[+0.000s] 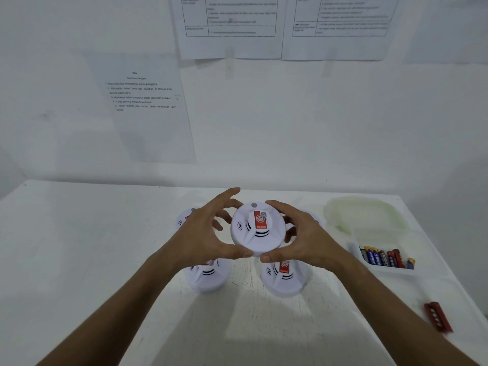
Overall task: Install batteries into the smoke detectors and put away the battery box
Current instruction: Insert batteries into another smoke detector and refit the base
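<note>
Training/test station: white table [79,260], instruction sheets [142,107] (taped on wall).

Battery box [384,260] rt of detectors [257,228], lid [365,212] behind.

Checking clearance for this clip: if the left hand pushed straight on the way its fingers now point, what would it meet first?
The left hand already grips the raised smoke detector and its fingers point toward the wall. Past it, probably the far-left smoke detector on the table, though depth is unclear.

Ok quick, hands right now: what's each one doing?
Left hand: gripping the raised smoke detector by its rim.
Right hand: gripping the same detector from the other side.
</note>
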A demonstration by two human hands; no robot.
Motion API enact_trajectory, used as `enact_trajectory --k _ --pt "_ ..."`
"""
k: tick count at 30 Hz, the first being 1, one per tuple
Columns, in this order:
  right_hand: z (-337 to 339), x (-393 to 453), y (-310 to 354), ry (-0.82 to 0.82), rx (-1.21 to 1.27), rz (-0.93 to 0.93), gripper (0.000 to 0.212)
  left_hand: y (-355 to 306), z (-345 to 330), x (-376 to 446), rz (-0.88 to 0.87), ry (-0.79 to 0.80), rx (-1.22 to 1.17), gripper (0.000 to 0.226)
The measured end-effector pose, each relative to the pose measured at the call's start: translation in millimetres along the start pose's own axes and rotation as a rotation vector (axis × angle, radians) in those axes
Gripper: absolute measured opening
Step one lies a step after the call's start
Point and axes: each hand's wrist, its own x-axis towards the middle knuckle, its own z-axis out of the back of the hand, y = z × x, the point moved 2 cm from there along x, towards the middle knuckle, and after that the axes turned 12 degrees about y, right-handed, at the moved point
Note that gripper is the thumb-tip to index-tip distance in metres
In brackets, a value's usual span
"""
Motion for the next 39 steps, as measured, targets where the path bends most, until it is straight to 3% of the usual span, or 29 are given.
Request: enact_trajectory --k 23,39 --pt "-0.1 11.4 -1.0 0.006 0.012 0.009 0.095 8.5 5.8 5.3 0.091 -0.012 0.056 0.078" --pt "0.2 11.8 0.0 0.010 -0.004 -0.008 0.095 9.4 5.7 6.4 0.104 -0.019 0.071 0.086"
